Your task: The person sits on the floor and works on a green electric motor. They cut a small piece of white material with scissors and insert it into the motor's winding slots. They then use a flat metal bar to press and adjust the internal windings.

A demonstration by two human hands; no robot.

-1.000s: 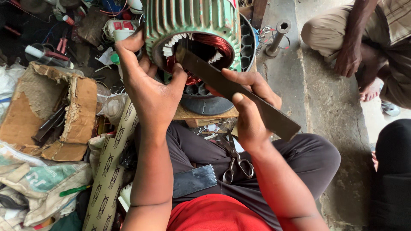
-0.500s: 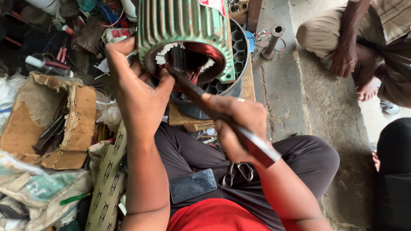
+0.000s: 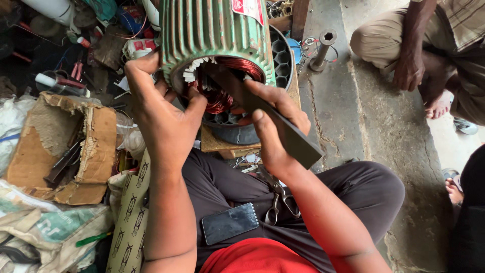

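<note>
A cluttered workshop floor is seen from above, with a bare concrete strip (image 3: 353,116) at the right.

One green ribbed motor (image 3: 217,35) is lying at top centre, its open end turned toward the wearer, resting on a wooden board (image 3: 222,144) just past the knees. Copper windings (image 3: 222,98) and white slot liners (image 3: 194,71) are exposed in the opening. One dark flat bar (image 3: 283,131) is set slanting into the opening, its far end among the windings and its near end over the right thigh.

The bar is gripped by the right hand (image 3: 273,126), fingers curled and pressed together around it. The motor rim is held by the left hand (image 3: 161,116), fingers spread, thumb at the opening's edge.

One label (image 3: 248,9), red and white and roughly rectangular, is fixed to the motor's upper side.

On the lap, one dark phone (image 3: 230,222) and one pair of scissors (image 3: 280,199) are lying, just beside each other. One torn cardboard box (image 3: 76,146) is noted at the left, with printed sacks (image 3: 45,227) below it and a patterned strip (image 3: 129,212) along the left leg. One metal socket post (image 3: 323,48) is standing on the concrete. One other person (image 3: 434,50) is crouched at top right, one hand (image 3: 409,71) hanging over a knee.
</note>
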